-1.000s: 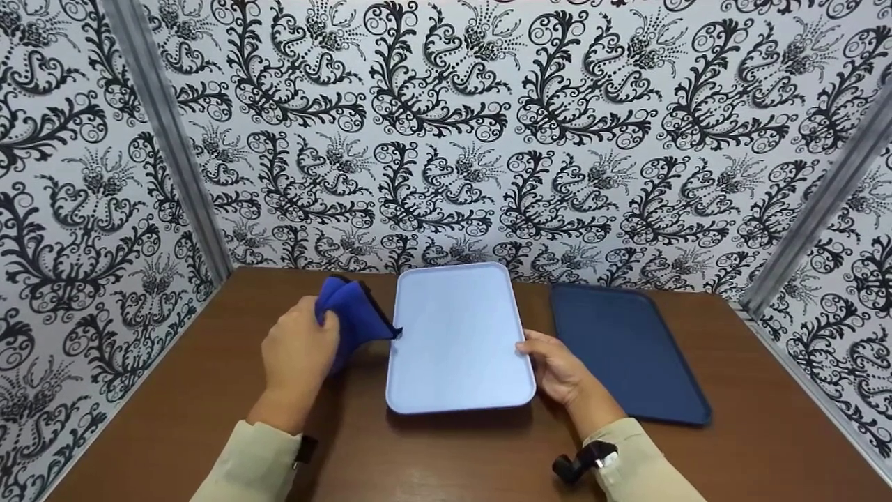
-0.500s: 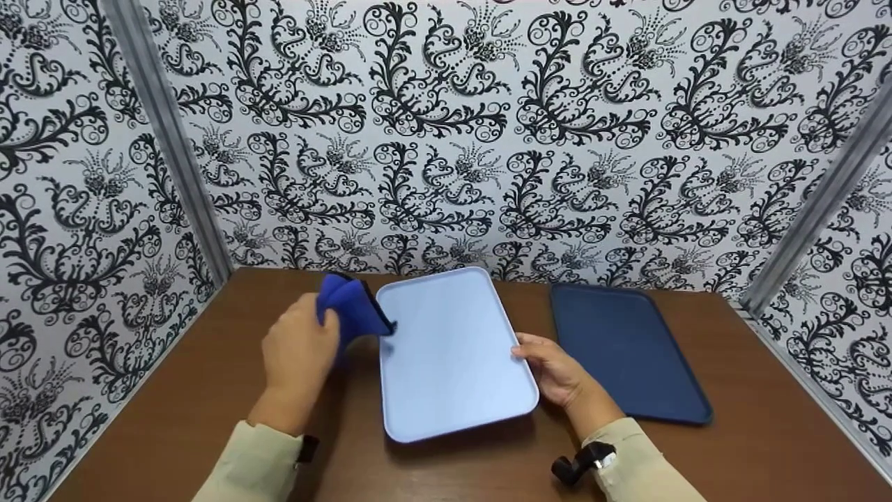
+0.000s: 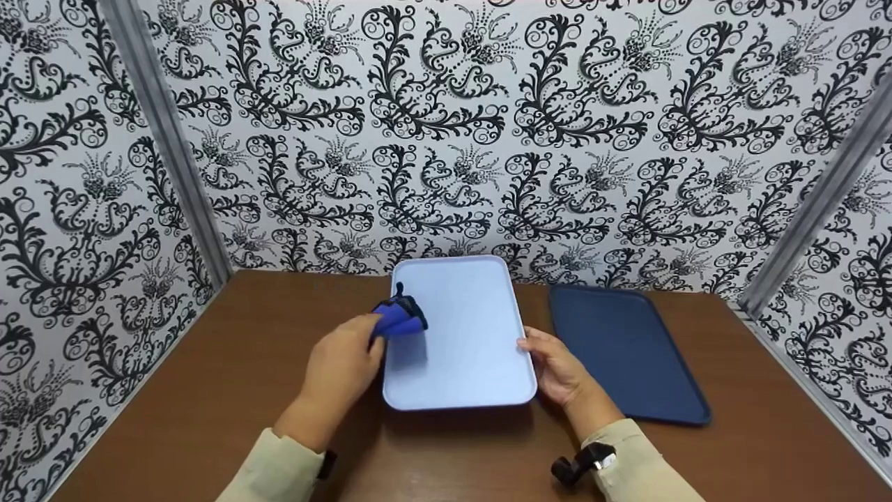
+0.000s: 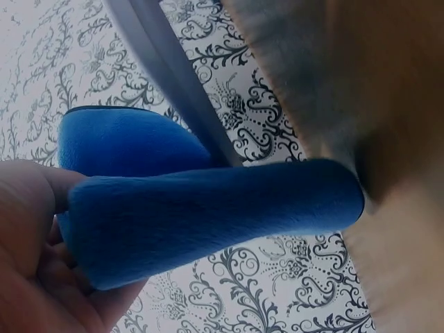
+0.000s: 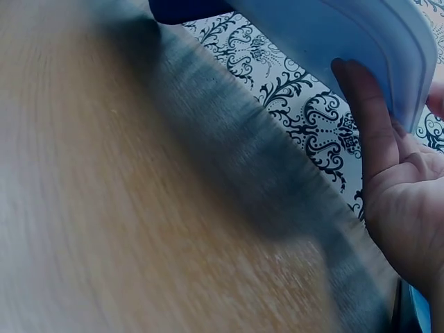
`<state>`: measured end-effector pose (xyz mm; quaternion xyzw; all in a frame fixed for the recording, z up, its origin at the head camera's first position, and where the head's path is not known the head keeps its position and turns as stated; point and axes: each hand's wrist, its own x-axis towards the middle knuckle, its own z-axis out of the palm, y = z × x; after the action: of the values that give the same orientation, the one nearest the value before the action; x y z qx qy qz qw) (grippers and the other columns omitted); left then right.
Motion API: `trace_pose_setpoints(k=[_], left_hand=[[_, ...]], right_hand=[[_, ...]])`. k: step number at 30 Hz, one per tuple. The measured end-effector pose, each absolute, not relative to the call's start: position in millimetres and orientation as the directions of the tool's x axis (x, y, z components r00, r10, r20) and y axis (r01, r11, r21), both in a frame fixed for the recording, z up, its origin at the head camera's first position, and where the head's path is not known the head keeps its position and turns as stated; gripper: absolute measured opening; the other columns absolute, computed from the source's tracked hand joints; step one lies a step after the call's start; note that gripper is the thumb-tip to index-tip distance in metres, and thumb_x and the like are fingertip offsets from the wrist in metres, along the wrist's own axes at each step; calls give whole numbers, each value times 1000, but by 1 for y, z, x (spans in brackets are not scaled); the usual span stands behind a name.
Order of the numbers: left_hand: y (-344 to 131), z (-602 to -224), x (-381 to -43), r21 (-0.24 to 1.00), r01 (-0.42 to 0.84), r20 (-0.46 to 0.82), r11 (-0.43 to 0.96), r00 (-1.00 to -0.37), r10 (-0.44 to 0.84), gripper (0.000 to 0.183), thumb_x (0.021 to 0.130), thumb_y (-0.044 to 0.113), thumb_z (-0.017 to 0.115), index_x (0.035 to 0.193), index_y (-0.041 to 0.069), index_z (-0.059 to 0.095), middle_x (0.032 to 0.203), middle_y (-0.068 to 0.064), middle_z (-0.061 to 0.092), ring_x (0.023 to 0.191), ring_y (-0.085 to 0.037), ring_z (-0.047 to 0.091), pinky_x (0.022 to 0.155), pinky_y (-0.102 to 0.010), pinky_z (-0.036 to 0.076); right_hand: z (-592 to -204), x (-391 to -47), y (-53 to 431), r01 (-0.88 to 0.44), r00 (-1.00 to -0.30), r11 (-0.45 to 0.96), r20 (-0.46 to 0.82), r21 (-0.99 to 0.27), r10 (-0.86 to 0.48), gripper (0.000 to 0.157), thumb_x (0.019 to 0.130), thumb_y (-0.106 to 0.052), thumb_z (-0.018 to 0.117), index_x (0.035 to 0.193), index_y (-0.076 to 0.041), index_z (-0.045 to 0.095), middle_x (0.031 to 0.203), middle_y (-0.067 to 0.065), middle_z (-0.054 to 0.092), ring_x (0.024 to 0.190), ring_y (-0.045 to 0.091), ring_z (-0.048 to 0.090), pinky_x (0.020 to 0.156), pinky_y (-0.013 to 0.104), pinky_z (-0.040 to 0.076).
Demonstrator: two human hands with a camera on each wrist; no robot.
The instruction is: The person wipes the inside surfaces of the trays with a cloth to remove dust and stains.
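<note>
A light blue tray (image 3: 467, 348) is held tilted above the table, its right edge gripped by my right hand (image 3: 555, 366). In the right wrist view, fingers (image 5: 368, 111) lie along the underside of the tray (image 5: 326, 41). My left hand (image 3: 345, 359) pinches a folded blue cloth (image 3: 401, 319) with dark edging, which overlaps the tray's left part in the head view. The left wrist view shows the cloth (image 4: 208, 215) bunched in folds, with the left hand (image 4: 41, 257) gripping its near end.
A dark blue tray (image 3: 620, 348) lies flat on the brown table (image 3: 209, 390) to the right, beside the right forearm. Patterned walls (image 3: 446, 139) stand behind and at both sides.
My left hand has moved right with the cloth, from the tray's left edge to over its surface. The light blue tray turned, dipped, then came back nearly straight in my right hand.
</note>
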<state>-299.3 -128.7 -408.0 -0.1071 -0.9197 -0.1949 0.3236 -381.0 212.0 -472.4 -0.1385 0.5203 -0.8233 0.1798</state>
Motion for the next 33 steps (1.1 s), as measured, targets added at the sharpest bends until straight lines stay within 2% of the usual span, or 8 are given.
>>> trace_pose_setpoints(k=[6,14,18,25,33], left_hand=[[-124,-416,-300,156,410,636,898,-738,226,26,88,12,79,113,5,76,113,-16,78,106,-33,75,93,-47,61],[-121,-423,-301,54,465,603,884,-720,343,26,85,8,82,110,5,77,110,-13,79,107,-31,75,95,-47,60],[-120,-427,-303,-5,483,613,876,-691,384,26,84,7,82,109,4,77,108,-12,80,107,-28,76,96,-45,59],[-117,-435,-306,-65,467,665,882,-639,387,18,82,3,81,99,6,76,101,-10,81,102,-25,77,91,-41,60],[-109,-439,-308,-21,388,664,922,-684,303,22,86,5,77,108,5,78,108,-10,81,106,-24,77,94,-41,61]], right_hand=[[-470,-380,210,142,-925,-439,39,-887,-377,37,104,3,38,109,-15,70,95,0,78,86,13,74,80,29,60],[-470,-378,205,94,-934,-446,77,-890,-350,34,103,3,40,113,-13,68,96,0,77,88,13,73,81,29,59],[-470,-376,201,69,-946,-447,85,-892,-314,32,101,5,43,114,-11,68,96,1,77,87,13,72,80,28,59],[-468,-373,191,50,-960,-450,81,-891,-266,29,100,4,46,112,-10,68,93,1,77,84,13,72,78,28,58],[-469,-370,184,35,-968,-456,83,-889,-237,29,100,5,46,111,-9,69,92,1,78,84,13,71,77,27,58]])
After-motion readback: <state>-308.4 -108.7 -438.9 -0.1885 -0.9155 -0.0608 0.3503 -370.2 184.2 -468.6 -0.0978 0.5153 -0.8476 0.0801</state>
